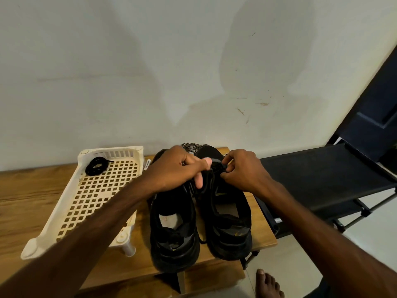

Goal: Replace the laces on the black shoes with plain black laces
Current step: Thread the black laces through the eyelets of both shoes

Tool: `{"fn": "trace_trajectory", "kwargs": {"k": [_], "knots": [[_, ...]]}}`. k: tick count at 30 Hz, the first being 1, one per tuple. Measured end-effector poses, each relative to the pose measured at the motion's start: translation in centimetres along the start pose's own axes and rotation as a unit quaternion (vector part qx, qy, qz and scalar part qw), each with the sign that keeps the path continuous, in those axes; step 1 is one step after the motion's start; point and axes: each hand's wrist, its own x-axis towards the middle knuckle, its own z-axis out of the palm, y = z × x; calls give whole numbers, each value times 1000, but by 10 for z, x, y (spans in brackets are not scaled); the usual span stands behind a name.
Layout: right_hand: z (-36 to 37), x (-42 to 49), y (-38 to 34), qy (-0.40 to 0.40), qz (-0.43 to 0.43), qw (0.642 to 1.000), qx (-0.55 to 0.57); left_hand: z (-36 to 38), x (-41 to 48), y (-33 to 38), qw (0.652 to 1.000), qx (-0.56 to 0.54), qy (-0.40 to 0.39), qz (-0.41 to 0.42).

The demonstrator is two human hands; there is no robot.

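Observation:
Two black shoes stand side by side on a wooden table, heels toward me: the left shoe and the right shoe. My left hand reaches across both shoes and pinches the black lace at the front of the right shoe's eyelets. My right hand pinches the same lace from the other side. A coiled black lace lies in the far corner of the cream basket. A patterned black-and-white lace is bunched behind the shoes by the wall.
A cream perforated plastic basket stands left of the shoes on the wooden table. A dark fabric rack with metal legs sits to the right. A bare foot is on the pale floor below. The wall is close behind.

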Motion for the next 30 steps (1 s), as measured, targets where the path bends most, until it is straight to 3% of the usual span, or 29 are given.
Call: {"fn": "trace_trajectory", "kwargs": {"k": [2,3,8,19,22,24,26,27,30], "knots": [[0,0,0,0,1,1000,-3,9,9,-7,990,88,114,-9],[0,0,0,0,0,1000,-4,12,14,-9,983,125,134,-19],[0,0,1,1,-1,1000,-10,27,28,-13,982,161,30,-90],[1,1,2,-2,4,1000,-6,37,33,-4,978,165,62,-108],[1,2,3,4,2,1000,-9,29,33,8,978,172,27,-119],[1,3,5,-5,-2,1000,-6,12,31,21,991,23,56,-122],[-1,2,6,-12,-7,1000,-3,-8,26,34,961,-226,112,-116],[-2,1,5,2,-22,1000,3,-18,24,37,943,-298,117,-94],[-10,-4,-6,79,-102,984,123,-26,19,45,910,-400,106,-37]]}}
